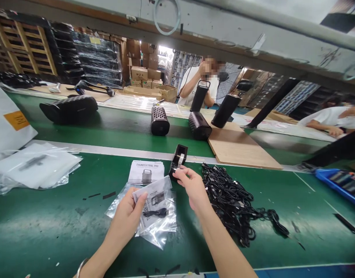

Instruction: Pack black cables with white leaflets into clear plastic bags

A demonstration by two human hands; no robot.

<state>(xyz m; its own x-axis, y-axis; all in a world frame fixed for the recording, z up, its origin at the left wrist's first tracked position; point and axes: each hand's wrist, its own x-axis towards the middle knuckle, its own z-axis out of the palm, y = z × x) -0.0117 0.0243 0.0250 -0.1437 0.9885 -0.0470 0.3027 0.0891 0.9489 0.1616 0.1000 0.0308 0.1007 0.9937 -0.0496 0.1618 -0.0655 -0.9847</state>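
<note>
My left hand point(131, 208) is closed on a clear plastic bag point(170, 216), thumb on top. Inside the bag show a printed manual point(152, 193) and a coiled black cable point(156, 212). My right hand point(191, 185) reaches to the front of a black tape dispenser point(181, 151), which holds a small tape roll. Its thumb and forefinger pinch at the tape's end; the clear strip itself is hard to make out. Behind the bag lies a stack of manuals point(142, 170) headed "THUNDER TRAIL PRO", with more clear bags point(116, 204) beneath my left hand.
Right of my right hand lies a heap of black cables point(226, 197). A blue bin point(322, 177) stands far right, plastic bags point(35, 166) at left. Black speakers point(160, 121) stand on the green belt behind, near a wooden board point(241, 144). A co-worker point(186, 85) handles a speaker opposite.
</note>
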